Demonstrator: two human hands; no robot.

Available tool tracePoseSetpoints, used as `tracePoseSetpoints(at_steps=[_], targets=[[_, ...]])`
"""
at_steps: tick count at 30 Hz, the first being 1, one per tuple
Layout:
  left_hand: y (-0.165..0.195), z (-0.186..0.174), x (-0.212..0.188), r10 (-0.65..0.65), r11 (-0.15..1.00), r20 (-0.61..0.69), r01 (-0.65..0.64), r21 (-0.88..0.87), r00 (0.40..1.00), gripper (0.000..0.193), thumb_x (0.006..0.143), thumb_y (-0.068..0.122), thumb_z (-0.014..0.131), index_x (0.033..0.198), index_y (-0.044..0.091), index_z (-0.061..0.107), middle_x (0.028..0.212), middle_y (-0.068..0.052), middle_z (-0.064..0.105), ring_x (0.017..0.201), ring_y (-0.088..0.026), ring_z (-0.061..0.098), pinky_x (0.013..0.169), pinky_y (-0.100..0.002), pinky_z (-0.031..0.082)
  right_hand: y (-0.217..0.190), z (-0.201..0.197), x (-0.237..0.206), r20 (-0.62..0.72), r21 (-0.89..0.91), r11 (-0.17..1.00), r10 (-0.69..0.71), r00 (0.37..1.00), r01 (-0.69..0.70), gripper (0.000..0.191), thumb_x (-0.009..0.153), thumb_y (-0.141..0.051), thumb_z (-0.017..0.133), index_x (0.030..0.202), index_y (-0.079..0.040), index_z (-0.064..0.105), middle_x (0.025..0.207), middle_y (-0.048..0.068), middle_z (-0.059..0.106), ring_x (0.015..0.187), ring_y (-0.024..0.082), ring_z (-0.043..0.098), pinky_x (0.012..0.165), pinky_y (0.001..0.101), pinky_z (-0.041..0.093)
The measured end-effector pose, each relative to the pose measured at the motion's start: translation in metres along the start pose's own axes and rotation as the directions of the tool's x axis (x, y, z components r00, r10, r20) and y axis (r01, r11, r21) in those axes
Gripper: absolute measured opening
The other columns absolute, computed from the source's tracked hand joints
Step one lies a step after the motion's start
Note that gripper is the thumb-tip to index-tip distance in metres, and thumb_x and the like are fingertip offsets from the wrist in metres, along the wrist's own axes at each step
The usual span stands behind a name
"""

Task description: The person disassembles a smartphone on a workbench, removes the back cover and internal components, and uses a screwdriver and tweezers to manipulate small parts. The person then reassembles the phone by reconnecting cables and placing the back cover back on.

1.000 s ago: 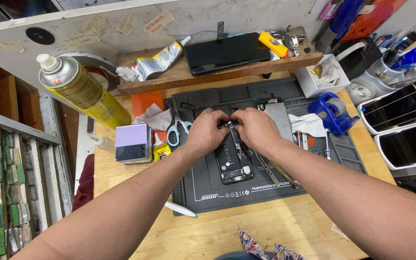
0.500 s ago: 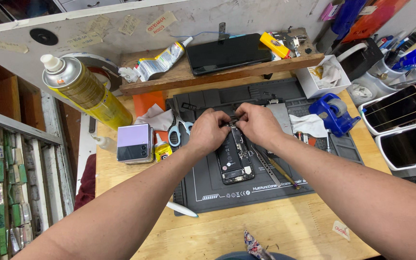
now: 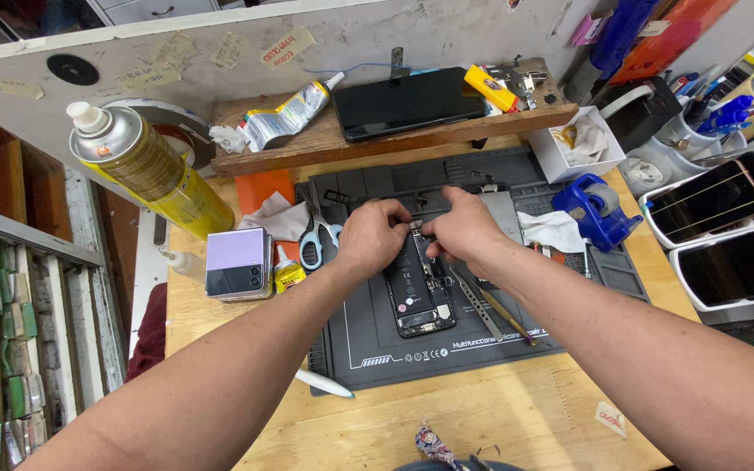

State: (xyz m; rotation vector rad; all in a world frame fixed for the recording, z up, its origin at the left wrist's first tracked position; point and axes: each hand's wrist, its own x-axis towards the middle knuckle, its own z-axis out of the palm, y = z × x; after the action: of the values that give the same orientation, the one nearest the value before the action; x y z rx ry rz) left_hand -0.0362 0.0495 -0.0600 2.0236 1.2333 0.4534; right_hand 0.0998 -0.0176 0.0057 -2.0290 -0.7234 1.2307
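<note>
We're looking down at a wooden bench point(image 3: 499, 410), and a dark grey mat point(image 3: 368, 336) is lying flat across its middle. At the left edge a yellow spray can point(image 3: 154, 174) is leaning, and a lilac flip phone point(image 3: 237, 262) is sitting beside a small glue bottle point(image 3: 287, 272). Scissors point(image 3: 314, 237) are overlapping the mat's left edge. A white pen point(image 3: 325, 384) is lying just off its front corner. Behind, a wooden shelf point(image 3: 325, 144) is carrying a black phone point(image 3: 407, 102) and a glue tube point(image 3: 290, 113).
</note>
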Motion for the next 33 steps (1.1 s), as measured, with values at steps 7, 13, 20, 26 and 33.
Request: tracePoseSetpoints(at_steps=[7, 13, 20, 26, 33], targets=[[-0.005, 0.001, 0.009, -0.094, 0.995, 0.071, 0.095, -0.015, 0.993, 0.018, 0.082, 0.023, 0.076, 0.1, 0.018, 0.08, 0.095, -0.005, 0.079, 0.09, -0.024, 0.075, 0.082, -0.039, 0.057, -0.011, 0.005, -0.016, 0.083, -0.225, 0.97, -0.076, 0.994, 0.093, 0.072, 0.095, 0.0, 0.053, 0.161, -0.01, 0.025, 0.092, 0.016, 0.075, 0.057, 0.018, 0.069, 0.043, 0.031, 0.047], [-0.005, 0.0, 0.011, -0.108, 0.994, 0.086, 0.108, 0.002, 0.99, 0.02, 0.081, 0.023, 0.078, 0.1, 0.018, 0.08, 0.095, -0.003, 0.079, 0.09, -0.021, 0.075, 0.083, -0.037, 0.057, -0.002, 0.013, -0.001, 0.138, -0.099, 0.994, -0.019, 0.99, 0.033, 0.074, 0.091, 0.007, 0.053, 0.16, -0.007, 0.03, 0.107, 0.019, 0.073, 0.062, 0.017, 0.07, 0.046, 0.0286, 0.049], [-0.003, 0.001, 0.011, -0.146, 0.989, 0.099, 0.146, 0.005, 0.984, 0.02, 0.08, 0.021, 0.078, 0.1, 0.019, 0.08, 0.092, -0.001, 0.078, 0.088, -0.019, 0.075, 0.081, -0.036, 0.058, 0.014, -0.01, 0.032, 0.173, 0.16, 0.979, 0.096, 0.98, -0.124, 0.074, 0.093, 0.002, 0.063, 0.158, -0.005, 0.028, 0.102, 0.016, 0.072, 0.068, 0.013, 0.069, 0.049, 0.0241, 0.048], [-0.004, 0.0, 0.011, -0.101, 0.995, 0.09, 0.102, -0.01, 0.991, 0.022, 0.079, 0.022, 0.081, 0.1, 0.017, 0.08, 0.09, -0.001, 0.077, 0.086, -0.019, 0.073, 0.08, -0.036, 0.057, 0.022, -0.032, 0.008, 0.096, -0.66, 0.639, -0.451, 0.887, 0.396, 0.03, 0.084, -0.02, 0.078, 0.112, -0.008, 0.077, 0.099, 0.011, 0.08, 0.088, 0.021, 0.075, 0.08, 0.0345, 0.058], [-0.004, 0.0, 0.009, -0.117, 0.993, 0.093, 0.119, -0.018, 0.989, 0.021, 0.08, 0.024, 0.08, 0.099, 0.017, 0.08, 0.088, -0.001, 0.077, 0.086, -0.018, 0.073, 0.081, -0.035, 0.057, 0.039, -0.022, -0.045, 0.046, -0.843, 0.53, -0.105, 0.993, 0.095, 0.032, 0.077, -0.035, 0.087, 0.1, -0.015, 0.078, 0.1, 0.009, 0.074, 0.1, 0.029, 0.072, 0.086, 0.0426, 0.057]])
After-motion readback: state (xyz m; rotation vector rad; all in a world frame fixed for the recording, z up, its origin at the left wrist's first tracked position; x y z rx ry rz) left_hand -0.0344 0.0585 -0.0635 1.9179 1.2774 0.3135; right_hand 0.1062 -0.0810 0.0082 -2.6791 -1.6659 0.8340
